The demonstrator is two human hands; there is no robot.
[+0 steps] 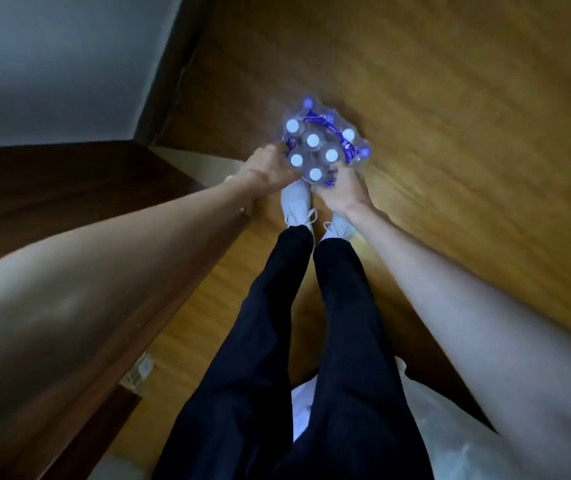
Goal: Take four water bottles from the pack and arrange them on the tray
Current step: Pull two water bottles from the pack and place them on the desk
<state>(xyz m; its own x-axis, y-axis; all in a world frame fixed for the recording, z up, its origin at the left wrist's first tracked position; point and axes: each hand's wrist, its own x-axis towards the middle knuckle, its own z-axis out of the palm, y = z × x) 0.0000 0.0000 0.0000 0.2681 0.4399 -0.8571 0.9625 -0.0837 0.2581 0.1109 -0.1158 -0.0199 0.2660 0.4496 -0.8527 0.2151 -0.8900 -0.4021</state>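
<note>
A pack of water bottles (pixel 322 140) with white caps and torn purple wrapping sits on the wooden floor in front of my feet, seen from above. My left hand (pixel 270 168) grips the pack's left side. My right hand (pixel 344 188) holds its near right side, fingers curled under the wrapping. Several caps show between my hands. No tray is in view.
My legs in dark trousers and white shoes (pixel 296 202) stand just behind the pack. A dark wooden furniture edge (pixel 69 188) runs along the left. A white plastic bag (pixel 433 427) lies behind my legs at the lower right. Wooden floor (pixel 450 98) spreads to the right.
</note>
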